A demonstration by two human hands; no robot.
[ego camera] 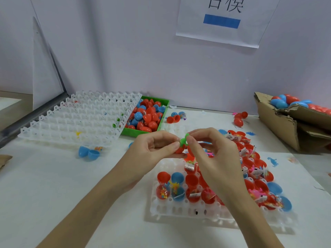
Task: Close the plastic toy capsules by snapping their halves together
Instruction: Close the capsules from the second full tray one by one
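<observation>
Holding: left hand point(154, 147) pinches a red plastic capsule half point(179, 150) between thumb and fingertips, above the white counter point(53, 185).
Right grip: right hand point(213, 151) is clenched on a small green plastic toy point(184, 139), thumb and forefinger pinching it at the mouth of the red half.
Second half: another red piece point(191, 151) shows just beside the first, under the right fingers; whether it is joined I cannot tell.
Near tray: translucent white plastic grid tray point(179, 210) lies below the hands, its cells holding open red and blue capsule halves point(177, 178) with toys and wrapped slips.
Far tray: an identical grid tray point(80, 115) sits to the left rear, overlapping a green plastic bin point(165, 102) of red and blue capsules.
Right edge: torn brown cardboard box point(286, 126) holds closed capsules.
Loose: an open blue capsule point(88, 153) lies on the counter.
</observation>
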